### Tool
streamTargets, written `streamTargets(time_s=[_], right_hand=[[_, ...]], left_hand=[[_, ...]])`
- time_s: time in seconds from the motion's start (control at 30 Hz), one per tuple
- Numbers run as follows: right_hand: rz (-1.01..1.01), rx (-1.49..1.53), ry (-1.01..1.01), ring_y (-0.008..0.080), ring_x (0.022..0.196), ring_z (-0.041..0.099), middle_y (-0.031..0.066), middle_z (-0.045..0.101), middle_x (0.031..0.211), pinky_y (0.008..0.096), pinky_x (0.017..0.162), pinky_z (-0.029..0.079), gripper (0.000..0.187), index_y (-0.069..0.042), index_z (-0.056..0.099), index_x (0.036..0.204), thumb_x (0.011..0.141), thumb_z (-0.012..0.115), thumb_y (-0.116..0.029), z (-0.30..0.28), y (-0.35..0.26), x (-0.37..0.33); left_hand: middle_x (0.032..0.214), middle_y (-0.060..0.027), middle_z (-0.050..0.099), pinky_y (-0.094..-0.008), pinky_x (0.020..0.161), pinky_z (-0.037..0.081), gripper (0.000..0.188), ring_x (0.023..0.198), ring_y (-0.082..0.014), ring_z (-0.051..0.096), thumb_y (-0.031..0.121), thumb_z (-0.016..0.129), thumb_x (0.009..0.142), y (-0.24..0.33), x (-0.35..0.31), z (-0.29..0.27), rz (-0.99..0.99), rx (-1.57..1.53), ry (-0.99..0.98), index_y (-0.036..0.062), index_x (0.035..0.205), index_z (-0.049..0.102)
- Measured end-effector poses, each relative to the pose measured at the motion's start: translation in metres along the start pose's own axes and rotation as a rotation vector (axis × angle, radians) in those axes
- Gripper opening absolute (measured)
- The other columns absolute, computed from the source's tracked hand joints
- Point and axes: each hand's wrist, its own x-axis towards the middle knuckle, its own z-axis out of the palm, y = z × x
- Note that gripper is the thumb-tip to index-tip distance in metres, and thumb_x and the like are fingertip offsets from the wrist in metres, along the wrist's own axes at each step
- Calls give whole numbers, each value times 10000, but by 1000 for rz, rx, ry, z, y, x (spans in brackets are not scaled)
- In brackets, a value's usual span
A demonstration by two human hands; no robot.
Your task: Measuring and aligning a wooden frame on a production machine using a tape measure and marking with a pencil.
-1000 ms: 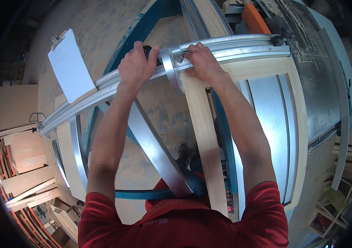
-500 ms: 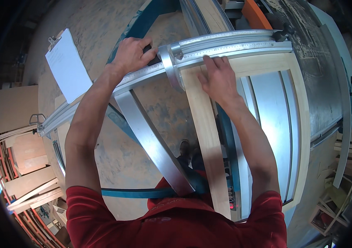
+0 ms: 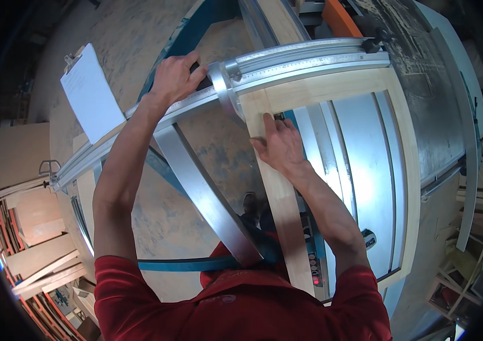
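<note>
The right hand has just left the ruled metal fence and slid down onto the near-left corner of the wooden frame, which I read as steadying the piece itself. Its thumb is at the outer edge, fingers over the top; whether it pinches, I can't tell. Up and left of that grip, the left hand stays curled around a black handle. The frame lies under and right of the right hand, short end toward the fence, long axis running back toward the person.

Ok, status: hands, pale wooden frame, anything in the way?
Left hand around black handle. Right hand on pale rectangular wooden frame, left side. Silver metal stop beside its corner.
</note>
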Motion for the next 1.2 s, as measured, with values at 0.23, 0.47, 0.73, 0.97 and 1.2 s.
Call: streamTargets(time_s=[0.23, 0.47, 0.73, 0.97, 1.2], right_hand=[[-5, 14, -17, 401, 1037, 635, 230, 687, 1008, 482, 904, 544, 611, 6, 595, 1244, 817, 796, -383, -24, 24, -27], [-20, 117, 199, 376, 1062, 625, 201, 689, 1071, 496, 895, 549, 547, -19, 614, 1259, 839, 794, -320, -137, 46, -228], [757, -13, 488, 421, 1111, 640, 220, 706, 1147, 512, 948, 550, 552, -6, 612, 1346, 902, 774, -292, -228, 27, -706], [1221, -43, 597, 429, 1161, 643, 254, 707, 1186, 497, 998, 543, 585, 4, 629, 1360, 905, 771, -335, -215, -58, -984], [1323, -147, 599, 423, 1130, 649, 216, 716, 1173, 521, 963, 557, 545, -32, 644, 1340, 907, 753, -343, -235, -47, -1202]], left_hand=[[899, -271, 702, -595, 789, 515, 275, 906, -501, 672, 333, 584, 963, 24, -1, -11, 83, 58, -5, 63, 1009, 608], [1328, -329, 637, -561, 1021, 481, 515, 1216, -524, 609, 378, 470, 1097, 61, -39, -2, -16, 85, 77, 62, 1500, 521], [1511, -312, 533, -459, 1135, 445, 596, 1357, -430, 564, 372, 483, 1133, 138, -187, 28, 48, -186, 148, -11, 1585, 421], [1466, -285, 580, -447, 1066, 505, 535, 1274, -396, 620, 328, 564, 1108, 372, -431, 23, 3, -432, 119, -39, 1496, 526], [1375, -225, 625, -415, 1038, 515, 530, 1234, -336, 634, 290, 629, 1074, 559, -620, 45, 233, -548, 69, -34, 1485, 548]])
